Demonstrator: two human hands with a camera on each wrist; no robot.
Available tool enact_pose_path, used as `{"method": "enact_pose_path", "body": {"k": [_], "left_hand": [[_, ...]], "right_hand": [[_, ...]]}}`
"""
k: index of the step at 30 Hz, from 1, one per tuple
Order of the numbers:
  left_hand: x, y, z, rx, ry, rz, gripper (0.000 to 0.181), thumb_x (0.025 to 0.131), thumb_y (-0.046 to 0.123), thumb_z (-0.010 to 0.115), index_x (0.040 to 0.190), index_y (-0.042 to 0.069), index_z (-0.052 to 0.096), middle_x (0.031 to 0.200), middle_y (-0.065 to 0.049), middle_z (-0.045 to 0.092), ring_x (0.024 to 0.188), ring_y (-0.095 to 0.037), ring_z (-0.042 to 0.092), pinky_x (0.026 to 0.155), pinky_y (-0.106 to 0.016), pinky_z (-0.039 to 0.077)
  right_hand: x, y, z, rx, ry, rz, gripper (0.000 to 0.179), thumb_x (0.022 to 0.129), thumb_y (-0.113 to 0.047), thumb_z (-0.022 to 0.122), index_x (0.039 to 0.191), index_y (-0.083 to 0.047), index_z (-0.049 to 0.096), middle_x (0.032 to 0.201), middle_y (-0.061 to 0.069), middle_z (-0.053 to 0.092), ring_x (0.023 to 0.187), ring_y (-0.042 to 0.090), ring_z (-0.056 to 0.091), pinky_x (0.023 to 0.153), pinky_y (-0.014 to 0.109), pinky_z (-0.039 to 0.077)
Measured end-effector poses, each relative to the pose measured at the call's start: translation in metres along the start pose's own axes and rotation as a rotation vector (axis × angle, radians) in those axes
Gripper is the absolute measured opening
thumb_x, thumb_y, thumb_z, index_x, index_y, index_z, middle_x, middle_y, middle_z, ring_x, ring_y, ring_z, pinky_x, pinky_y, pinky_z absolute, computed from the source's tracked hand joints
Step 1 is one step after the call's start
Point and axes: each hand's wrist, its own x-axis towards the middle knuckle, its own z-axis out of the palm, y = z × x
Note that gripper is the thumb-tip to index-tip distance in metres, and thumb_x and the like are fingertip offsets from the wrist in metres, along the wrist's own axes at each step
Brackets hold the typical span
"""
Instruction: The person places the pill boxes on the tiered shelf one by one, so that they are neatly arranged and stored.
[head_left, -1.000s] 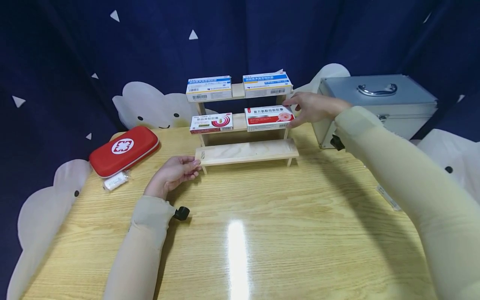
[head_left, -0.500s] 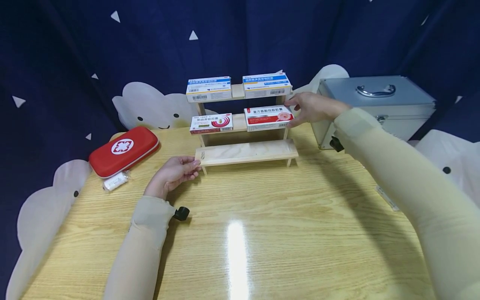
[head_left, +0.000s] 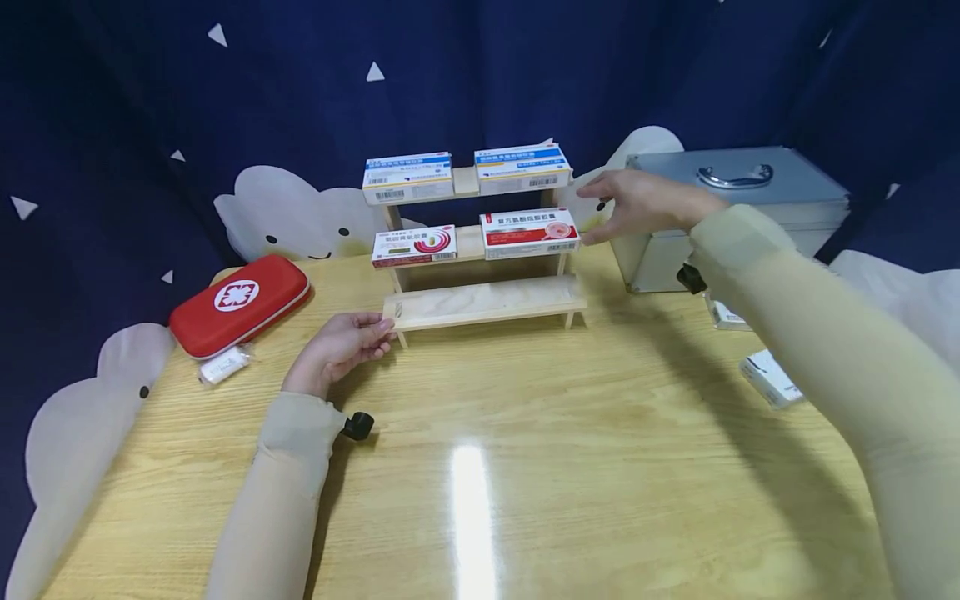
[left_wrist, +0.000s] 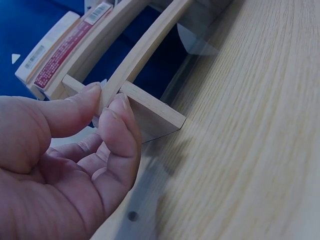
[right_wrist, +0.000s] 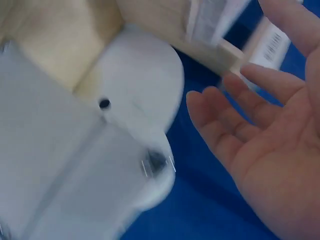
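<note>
Shelf (head_left: 470, 243) on wooden table (head_left: 585, 417) fronts curtain (head_left: 525, 83), left grip (head_left: 337, 348) pinching it, right grip (head_left: 643, 200) spread.

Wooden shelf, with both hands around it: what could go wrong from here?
The left hand pinches the left end of the lowest tier, so a tug might jolt the whole wooden shelf. The open right hand is close beside the right-hand red-and-white box; a brush could knock it askew. The silver case is near that hand too and might get bumped.
</note>
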Motion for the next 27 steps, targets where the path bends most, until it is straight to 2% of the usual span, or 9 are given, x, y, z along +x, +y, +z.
{"method": "enact_pose_path", "body": {"k": [7, 13, 15, 18, 20, 24, 27], "left_hand": [[-0.001, 0.002, -0.002, 0.016, -0.014, -0.001, 0.045, 0.103, 0.012, 0.053, 0.138, -0.010, 0.035, 0.099, -0.009, 0.063, 0.075, -0.010, 0.061, 0.069, -0.019, 0.053], [-0.007, 0.004, -0.005, 0.042, -0.024, 0.006, 0.043, 0.104, 0.015, 0.052, 0.135, -0.009, 0.037, 0.099, -0.008, 0.064, 0.077, -0.009, 0.061, 0.070, -0.019, 0.052], [-0.008, 0.005, -0.006, 0.046, -0.028, 0.005, 0.042, 0.104, 0.017, 0.053, 0.134, -0.008, 0.037, 0.100, -0.008, 0.064, 0.078, -0.009, 0.061, 0.071, -0.019, 0.052], [-0.008, 0.006, -0.005, 0.047, -0.038, 0.002, 0.044, 0.103, 0.017, 0.054, 0.135, -0.008, 0.036, 0.100, -0.007, 0.064, 0.079, -0.009, 0.061, 0.072, -0.019, 0.053], [-0.007, 0.006, -0.003, 0.044, -0.042, -0.001, 0.046, 0.103, 0.018, 0.054, 0.135, -0.008, 0.036, 0.100, -0.007, 0.064, 0.079, -0.009, 0.061, 0.072, -0.019, 0.053], [-0.006, 0.005, 0.002, 0.035, -0.050, -0.011, 0.043, 0.103, 0.017, 0.054, 0.134, -0.008, 0.038, 0.099, -0.007, 0.065, 0.078, -0.009, 0.061, 0.072, -0.019, 0.053], [-0.007, 0.005, 0.002, 0.033, -0.050, -0.011, 0.039, 0.103, 0.017, 0.054, 0.132, -0.006, 0.040, 0.099, -0.007, 0.065, 0.077, -0.009, 0.061, 0.072, -0.019, 0.053]], "right_hand": [[-0.075, 0.011, -0.027, -0.121, 0.045, -0.016, 0.072, 0.092, -0.037, 0.071, 0.149, -0.004, 0.041, 0.139, 0.024, 0.047, 0.113, 0.039, 0.058, 0.088, 0.052, 0.050], [-0.135, 0.039, -0.023, -0.142, 0.002, 0.035, 0.068, 0.093, -0.031, 0.072, 0.150, -0.010, 0.043, 0.146, 0.024, 0.043, 0.113, 0.039, 0.059, 0.088, 0.054, 0.051], [-0.150, 0.054, -0.014, -0.137, -0.016, 0.062, 0.068, 0.091, -0.025, 0.074, 0.149, -0.009, 0.043, 0.143, 0.027, 0.045, 0.107, 0.037, 0.062, 0.082, 0.050, 0.054], [-0.170, 0.078, 0.006, -0.122, -0.039, 0.122, 0.068, 0.087, -0.014, 0.077, 0.147, -0.008, 0.045, 0.137, 0.028, 0.050, 0.107, 0.038, 0.061, 0.078, 0.049, 0.055], [-0.182, 0.093, 0.022, -0.095, -0.054, 0.172, 0.070, 0.084, -0.010, 0.079, 0.146, -0.007, 0.046, 0.136, 0.028, 0.050, 0.110, 0.039, 0.059, 0.080, 0.050, 0.053], [-0.204, 0.119, 0.054, -0.062, -0.079, 0.243, 0.074, 0.077, -0.004, 0.082, 0.144, -0.004, 0.049, 0.137, 0.032, 0.047, 0.118, 0.049, 0.050, 0.088, 0.062, 0.046], [-0.214, 0.135, 0.075, -0.062, -0.073, 0.226, 0.078, 0.069, 0.000, 0.084, 0.140, 0.000, 0.051, 0.134, 0.035, 0.046, 0.118, 0.051, 0.048, 0.090, 0.064, 0.044]]}}
